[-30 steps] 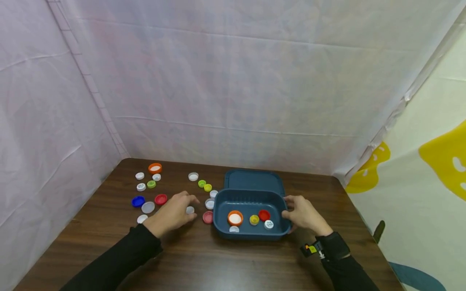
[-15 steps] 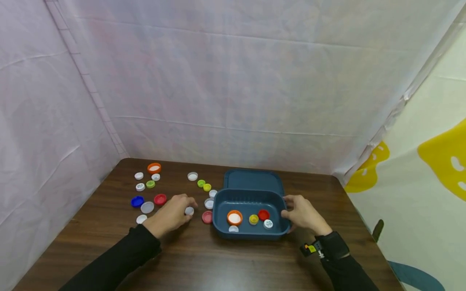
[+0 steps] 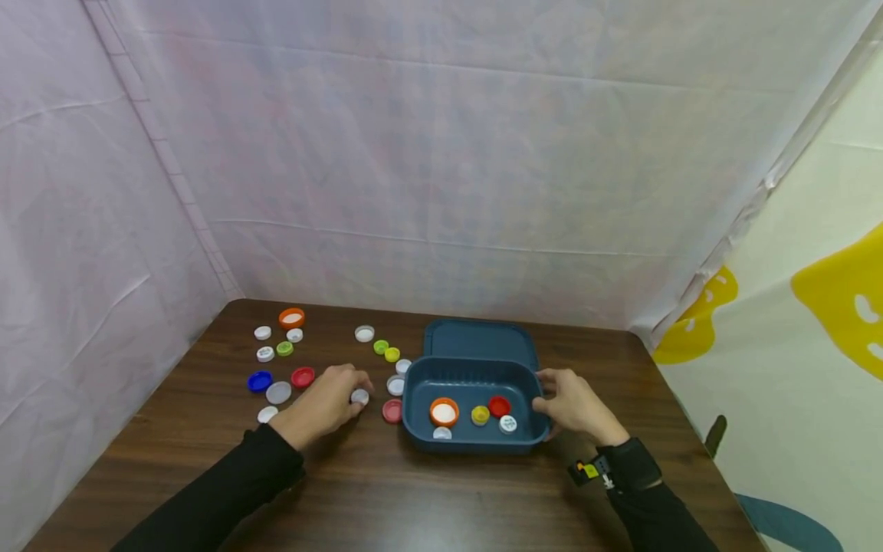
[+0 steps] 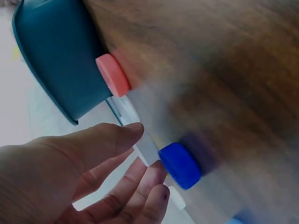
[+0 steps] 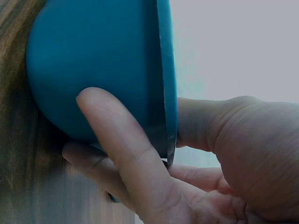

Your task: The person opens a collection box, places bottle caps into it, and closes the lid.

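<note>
My left hand (image 3: 326,402) is low over the table, its thumb and fingertips around a small bottle cap (image 3: 359,396). From above that cap looks whitish. In the left wrist view a blue bottle cap (image 4: 180,165) sits right at the fingertips, and the thumb stands apart from it. My right hand (image 3: 574,402) grips the right wall of a dark blue lunch box (image 3: 476,446), thumb over the rim and fingers outside. Inside the box lie an orange-ringed cap (image 3: 444,412), a yellow cap (image 3: 480,415), a red cap (image 3: 500,406) and white ones.
The box's lid (image 3: 480,343) lies folded back behind it. A pinkish-red cap (image 3: 392,411) lies close by the box's left side. Several more caps are scattered on the left, among them a blue cap (image 3: 260,381) and a red cap (image 3: 303,376). Fabric walls (image 3: 428,169) enclose the wooden table.
My left thumb and fingers have drawn in around the small cap, the thumb moving left. The cap stays in about the same spot. The right hand and the box have not moved.
</note>
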The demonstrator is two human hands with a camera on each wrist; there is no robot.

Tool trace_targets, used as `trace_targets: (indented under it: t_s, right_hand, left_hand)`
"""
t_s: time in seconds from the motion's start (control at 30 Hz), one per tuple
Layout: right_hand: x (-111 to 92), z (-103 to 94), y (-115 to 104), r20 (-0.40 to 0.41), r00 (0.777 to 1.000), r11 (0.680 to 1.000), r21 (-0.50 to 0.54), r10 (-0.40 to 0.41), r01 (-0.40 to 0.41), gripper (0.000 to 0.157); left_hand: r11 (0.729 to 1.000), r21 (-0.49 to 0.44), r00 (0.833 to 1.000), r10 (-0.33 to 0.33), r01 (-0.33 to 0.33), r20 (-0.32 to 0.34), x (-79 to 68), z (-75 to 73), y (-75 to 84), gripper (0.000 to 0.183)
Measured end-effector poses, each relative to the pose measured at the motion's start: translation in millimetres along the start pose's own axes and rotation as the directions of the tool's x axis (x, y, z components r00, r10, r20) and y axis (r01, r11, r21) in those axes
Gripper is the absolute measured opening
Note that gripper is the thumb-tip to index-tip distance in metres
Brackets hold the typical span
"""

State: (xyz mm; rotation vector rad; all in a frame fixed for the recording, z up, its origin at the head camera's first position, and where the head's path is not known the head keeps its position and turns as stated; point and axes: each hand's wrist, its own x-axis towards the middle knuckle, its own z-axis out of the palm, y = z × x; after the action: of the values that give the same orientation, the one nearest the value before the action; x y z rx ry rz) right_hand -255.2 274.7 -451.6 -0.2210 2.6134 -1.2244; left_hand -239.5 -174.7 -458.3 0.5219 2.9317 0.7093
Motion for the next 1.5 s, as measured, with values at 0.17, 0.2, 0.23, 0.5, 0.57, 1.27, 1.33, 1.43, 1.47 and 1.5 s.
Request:
trace_targets:
  t_s: [0.17,0.2,0.23,0.5,0.57,1.27,1.33,1.43,1.47,1.5]
  right_hand:
    - [-1,0.5,0,-0.002,1.0,1.0,-0.003,-0.001,0.001,0.06]
    - [-1,0.4,0,0.0,1.0,1.0,-0.009,-0.006,0.006,0.06]
    - [-1,0.4,0,-0.001,1.0,1.0,-0.007,-0.006,0.006,0.06]
    - [0,1.8,0,-0.013,1.0,1.0,0.024,0.0,0.001,0.063]
    - [-1,2.3,0,-0.014,1.0,1.0,0.022,-0.004,0.004,0.063]
    - [-3,1.9,1,-0.015,1.0,1.0,0.008,-0.024,0.024,0.062]
    - [-3,1.5,0,-0.013,0.999,1.0,0.012,-0.029,0.029,0.062]
    - [-2,1.6,0,-0.015,1.0,1.0,0.015,-0.027,0.027,0.062]
    - [-2,1.7,0,-0.015,1.0,1.0,0.016,-0.025,0.025,0.062]
    - [-2,1.9,0,-0.015,1.0,1.0,0.017,-0.023,0.024,0.063]
  left_hand:
    - [1.0,-0.008,0.998,0.024,-0.025,-0.064,1.6,-5.0,5.4,0.02]
    - [1.0,-0.009,0.997,0.027,-0.028,-0.075,2.3,-5.8,7.0,0.02]
    - [1.0,-0.015,0.996,0.022,-0.023,-0.085,3.0,-6.3,9.2,0.021]
    - [0.997,-0.015,0.982,0.077,-0.08,-0.17,9.9,-9.4,35.7,0.024]
    - [0.992,-0.003,0.972,0.121,-0.124,-0.199,11.8,-7.7,43.3,0.024]
    - [0.947,-0.032,0.947,0.32,-0.32,0.012,25.3,27.2,100.0,0.021]
    - [0.938,-0.038,0.939,0.344,-0.343,0.015,26.2,29.2,100.5,0.02]
    - [0.925,-0.057,0.927,0.376,-0.375,0.011,26.6,30.6,100.0,0.02]
    - [0.923,-0.059,0.924,0.383,-0.381,0.009,26.5,30.9,99.6,0.021]
    - [0.921,-0.066,0.922,0.386,-0.385,0.008,26.5,31.1,99.3,0.021]
